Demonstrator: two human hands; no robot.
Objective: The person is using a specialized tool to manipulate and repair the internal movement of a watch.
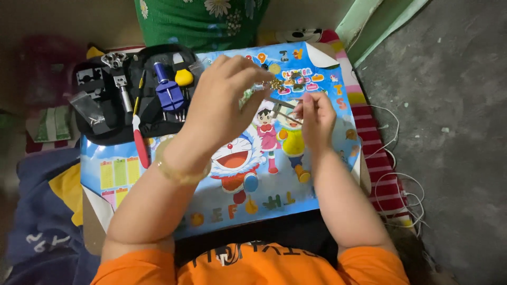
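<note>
Head view showed the left hand [224, 100] pinched shut on a small metal chain [266, 86] above the cartoon board [296, 184], the right hand [317, 119] beside it gripping tweezers [282, 110] pointed at the chain, with a black tool case [129, 89] left of the board.

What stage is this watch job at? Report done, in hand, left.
Done: the tool case lies open on the board. In hand: the left hand holds a small metal piece, and the right hand works a thin tool at it. Left: cannot tell; the piece is blurred.
</note>
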